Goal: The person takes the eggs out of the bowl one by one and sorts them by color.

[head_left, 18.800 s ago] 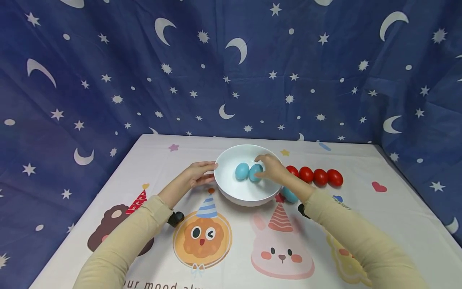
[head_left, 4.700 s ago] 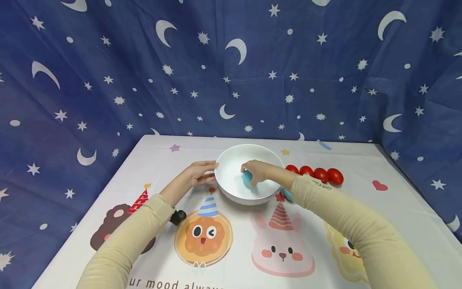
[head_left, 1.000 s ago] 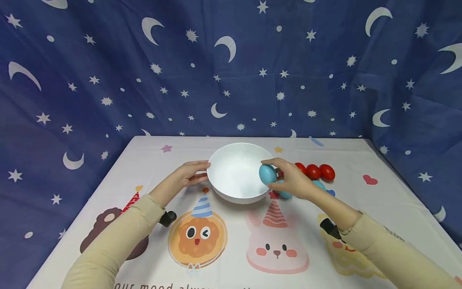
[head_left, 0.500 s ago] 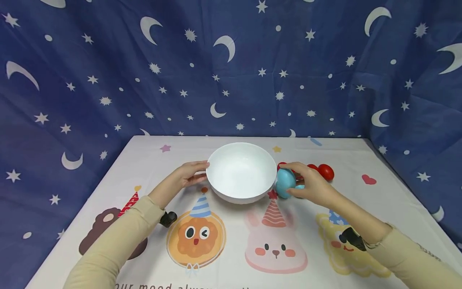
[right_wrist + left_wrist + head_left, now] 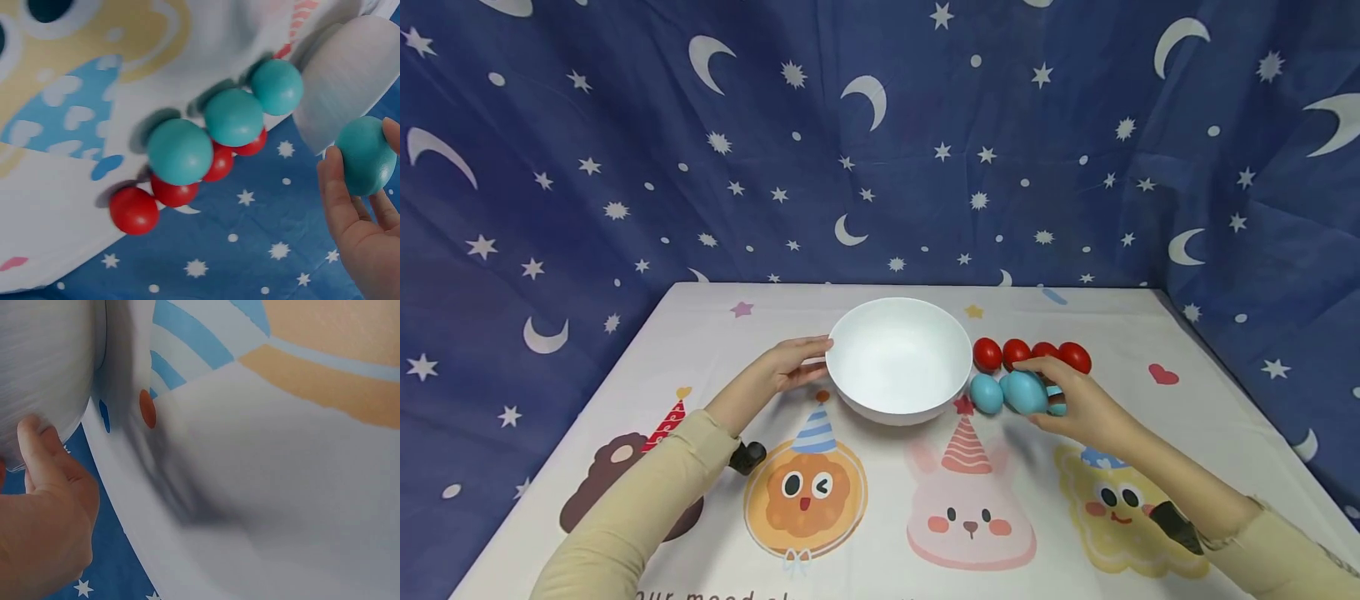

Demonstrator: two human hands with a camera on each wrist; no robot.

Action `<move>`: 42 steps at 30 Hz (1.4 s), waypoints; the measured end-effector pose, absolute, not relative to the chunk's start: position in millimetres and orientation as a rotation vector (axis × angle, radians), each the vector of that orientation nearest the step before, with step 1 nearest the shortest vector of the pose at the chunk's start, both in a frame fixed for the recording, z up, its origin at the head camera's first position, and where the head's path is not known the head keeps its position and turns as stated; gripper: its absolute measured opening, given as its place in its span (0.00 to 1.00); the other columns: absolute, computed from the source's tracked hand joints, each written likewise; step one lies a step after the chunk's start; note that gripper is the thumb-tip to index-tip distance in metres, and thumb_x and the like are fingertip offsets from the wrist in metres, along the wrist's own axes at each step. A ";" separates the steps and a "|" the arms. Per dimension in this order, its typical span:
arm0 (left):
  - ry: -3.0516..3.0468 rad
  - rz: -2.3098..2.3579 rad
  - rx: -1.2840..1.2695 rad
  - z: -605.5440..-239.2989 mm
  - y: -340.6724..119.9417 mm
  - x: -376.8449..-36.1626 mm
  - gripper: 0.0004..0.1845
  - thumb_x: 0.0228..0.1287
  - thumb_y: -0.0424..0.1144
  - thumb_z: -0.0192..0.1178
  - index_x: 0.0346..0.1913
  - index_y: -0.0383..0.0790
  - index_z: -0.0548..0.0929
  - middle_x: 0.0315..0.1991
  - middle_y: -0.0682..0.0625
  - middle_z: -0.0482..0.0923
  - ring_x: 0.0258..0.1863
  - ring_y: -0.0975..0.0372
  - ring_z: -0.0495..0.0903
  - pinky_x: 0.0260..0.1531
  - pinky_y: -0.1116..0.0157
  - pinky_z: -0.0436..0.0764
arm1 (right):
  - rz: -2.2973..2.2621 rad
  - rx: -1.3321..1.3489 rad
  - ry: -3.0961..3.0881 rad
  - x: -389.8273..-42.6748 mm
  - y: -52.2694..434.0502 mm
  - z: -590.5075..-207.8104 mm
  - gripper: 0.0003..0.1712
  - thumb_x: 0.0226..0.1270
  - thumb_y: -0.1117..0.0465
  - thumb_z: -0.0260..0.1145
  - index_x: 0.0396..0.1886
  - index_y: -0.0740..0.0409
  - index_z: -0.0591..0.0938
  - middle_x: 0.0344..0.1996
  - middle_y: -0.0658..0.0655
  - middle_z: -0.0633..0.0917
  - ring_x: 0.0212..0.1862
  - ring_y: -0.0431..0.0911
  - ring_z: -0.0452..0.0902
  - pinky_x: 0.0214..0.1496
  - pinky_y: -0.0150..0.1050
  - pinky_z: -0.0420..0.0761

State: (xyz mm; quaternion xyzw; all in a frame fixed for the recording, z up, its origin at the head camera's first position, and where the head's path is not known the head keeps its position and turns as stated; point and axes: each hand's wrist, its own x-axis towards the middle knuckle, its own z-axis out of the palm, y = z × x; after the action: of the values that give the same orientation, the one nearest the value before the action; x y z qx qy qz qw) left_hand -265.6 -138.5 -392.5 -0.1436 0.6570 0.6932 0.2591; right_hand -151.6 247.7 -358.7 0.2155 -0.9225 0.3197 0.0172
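My right hand (image 5: 1078, 404) holds a blue egg (image 5: 1026, 392) between thumb and fingers, over a row of blue eggs right of the bowl. The right wrist view shows this egg (image 5: 367, 156) in the fingers, apart from three other blue eggs: a near one (image 5: 180, 152), a middle one (image 5: 234, 117) and a far one (image 5: 277, 87). A white bowl (image 5: 898, 358) stands upright with bare white inside. My left hand (image 5: 790, 364) rests its fingertips against the bowl's left side. In the left wrist view, an outstretched fingertip (image 5: 31, 428) lies on the outer wall.
Several red eggs (image 5: 987, 355) lie in a row behind the blue ones. A white cloth (image 5: 1135, 333) with printed cartoon faces covers the table. A dark blue star-patterned curtain (image 5: 925, 125) hangs behind the table's far edge.
Two blue eggs lay in the bowl earlier; none shows there now. My right hand has carried a blue egg rightward from the bowl's rim to over the blue row. The left hand stays put.
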 end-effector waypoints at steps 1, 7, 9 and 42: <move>1.782 1.879 -0.388 -392.6 -138.4 -265.6 0.29 0.69 0.39 0.55 0.71 0.40 0.61 0.62 0.41 0.65 0.28 0.67 0.79 0.32 0.78 0.86 | 0.976 0.677 -2.866 -150.9 249.6 -359.9 0.37 0.46 0.72 0.74 0.59 0.66 0.71 0.52 0.65 0.75 0.51 0.61 0.73 0.46 0.54 0.86; 1.777 1.888 -0.388 -394.6 -137.0 -264.7 0.29 0.69 0.38 0.54 0.70 0.39 0.62 0.62 0.40 0.65 0.30 0.66 0.79 0.35 0.78 0.86 | 0.942 0.706 -2.842 -146.4 263.0 -369.4 0.37 0.44 0.74 0.74 0.57 0.67 0.71 0.52 0.66 0.75 0.51 0.61 0.73 0.45 0.53 0.87; 1.770 1.892 -0.387 -395.8 -136.9 -264.2 0.29 0.69 0.38 0.54 0.70 0.39 0.62 0.64 0.39 0.64 0.31 0.66 0.79 0.36 0.78 0.86 | 0.945 0.697 -2.844 -145.6 268.6 -373.4 0.36 0.45 0.74 0.74 0.57 0.67 0.71 0.52 0.66 0.75 0.50 0.60 0.74 0.44 0.52 0.87; 1.778 1.892 -0.382 -393.5 -138.7 -262.7 0.29 0.69 0.40 0.54 0.70 0.40 0.62 0.59 0.43 0.68 0.29 0.67 0.79 0.32 0.78 0.85 | 0.810 0.426 -3.016 -184.4 338.5 -409.4 0.35 0.50 0.72 0.70 0.60 0.74 0.67 0.55 0.76 0.70 0.48 0.67 0.72 0.47 0.59 0.84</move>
State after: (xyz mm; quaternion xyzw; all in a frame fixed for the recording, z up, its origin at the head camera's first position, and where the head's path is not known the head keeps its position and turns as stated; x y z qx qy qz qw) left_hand -262.7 -138.7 -393.5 -0.1408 0.6550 0.6970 0.2555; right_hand -184.4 338.5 -409.4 0.1352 -0.9569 0.2569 -0.0049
